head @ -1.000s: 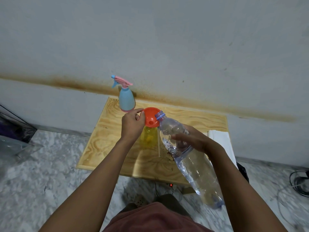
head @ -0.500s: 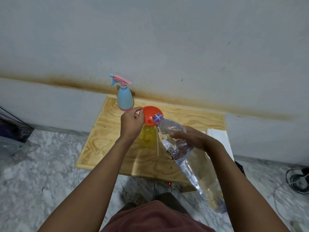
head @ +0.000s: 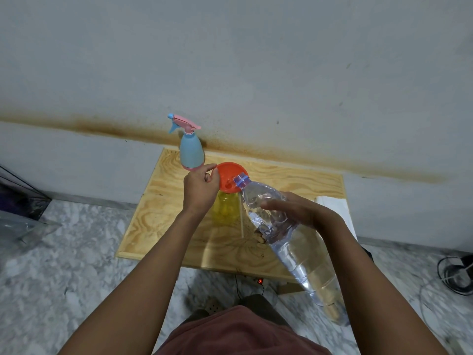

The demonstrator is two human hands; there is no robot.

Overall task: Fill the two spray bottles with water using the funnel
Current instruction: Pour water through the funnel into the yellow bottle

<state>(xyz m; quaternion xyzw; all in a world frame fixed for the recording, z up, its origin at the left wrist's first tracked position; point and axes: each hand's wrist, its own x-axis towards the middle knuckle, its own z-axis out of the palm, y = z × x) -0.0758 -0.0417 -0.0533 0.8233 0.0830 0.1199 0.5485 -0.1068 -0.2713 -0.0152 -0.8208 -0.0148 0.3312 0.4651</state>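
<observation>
Head view looks down on a plywood tabletop set against a stained wall. The left hand reaches over the middle of the tabletop and pinches the near left rim of the orange funnel between thumb and forefinger. The funnel sits in the neck of the yellow spray bottle, which stands upright directly below it, just right of the left wrist.

The right hand has its fingers curled round the upper body of a large clear water bottle. The bottle is tilted, its base out past the near edge of the tabletop and its open blue-ringed mouth over the right side of the funnel's bowl. Whether water is running cannot be made out.

The blue spray bottle, with its pink trigger head on, stands upright at the far edge near the far left corner, just beyond the left hand. A thin pale stick lies between the yellow spray bottle and the water bottle. Something white lies along the right edge.
</observation>
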